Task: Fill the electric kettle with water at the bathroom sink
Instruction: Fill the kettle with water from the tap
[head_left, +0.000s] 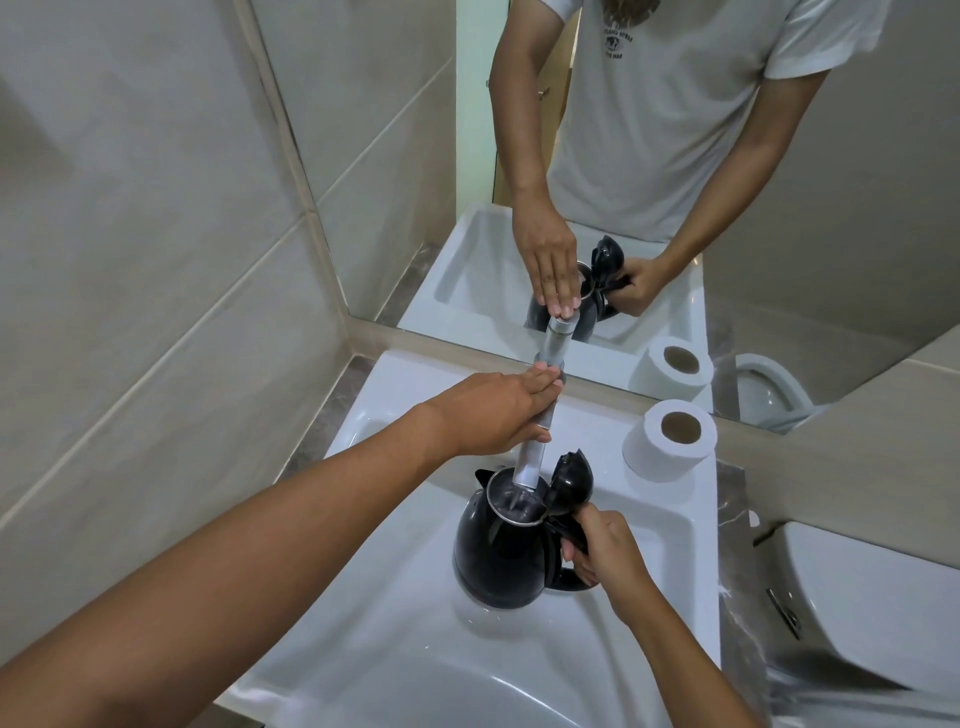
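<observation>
Nearest the camera, the left forearm runs up from the near left to the left hand (488, 410), which lies flat, fingers straight, on top of the tap (540, 431); it presses the tap more than it grips it. Right of it, the right hand (605, 551) is closed around the handle of the kettle (498, 540), holding the black kettle upright in the sink (415, 639), just under the tap's spout. Its lid (571, 480) stands hinged open toward the right, and the spout end reaches into the mouth, where water seems to be running in, though how full it is cannot be told.

My judgement: the kettle is rigid and light now but will get heavy quickly, and its glossy shell will be slippery when wet, so the handle is the right place to hold it, as it is held now.

A toilet roll (670, 441) stands on the far right ledge of the sink, near enough to be splashed. Beyond the tap, a mirror (779, 234) fills the far wall, and a toilet tank (857, 597) sits at the right. Only the tap stands in the way of lifting the kettle: it must drop or tilt clear first
</observation>
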